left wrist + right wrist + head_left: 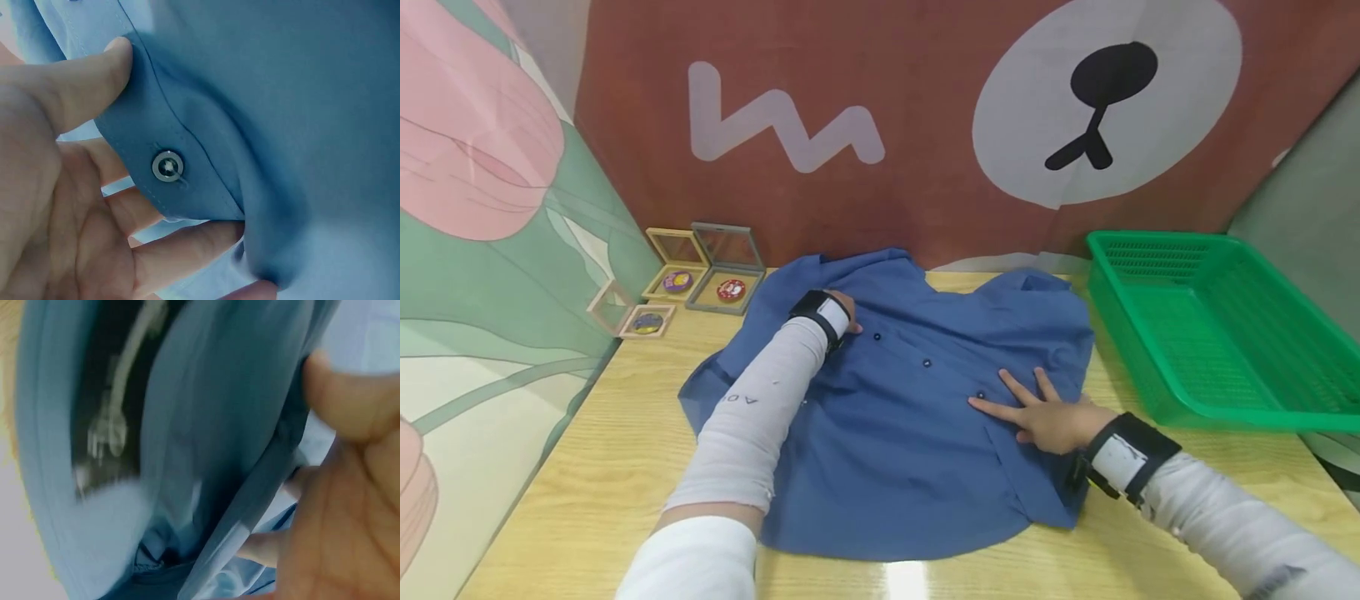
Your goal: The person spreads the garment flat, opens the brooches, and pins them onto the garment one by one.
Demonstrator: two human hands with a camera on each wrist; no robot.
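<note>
Left grip [847,310]: bare hand, drawn in on cloth; thumb on the face of the button band [134,119], fingers behind its edge. Hold: firmness cannot be told.

Right grip [1051,421]: bare hand, fingers straight and spread over cloth, nothing clasped; the close right-wrist view is blurred.

Shirt, one, blue [917,467]: laid out beneath both grips, spanning the space between them and reaching nearer the person than either. Creased throughout.

Button, one, pale-rimmed [167,166]: on the band, framed by the left grip's thumb and fingers. Further buttons, dark, three [927,363]: in a slanting row from just beside the left grip to the right grip's fingertips.

Cases, small, three, lids raised: yellow [655,289], grey [707,287] and pale wood [627,326], all left of the left grip, past the shirt's edge. Contents, one round badge each: purple and yellow [677,281]; red [731,290]; grey and yellow [648,323].

Basket, one, green plastic [1135,350]: right of the right grip, apart from it.

Surface, pale wood grain [595,433]: under all the above.

Backdrop, brown, with printed muzzle [925,192]: beyond both grips.
</note>
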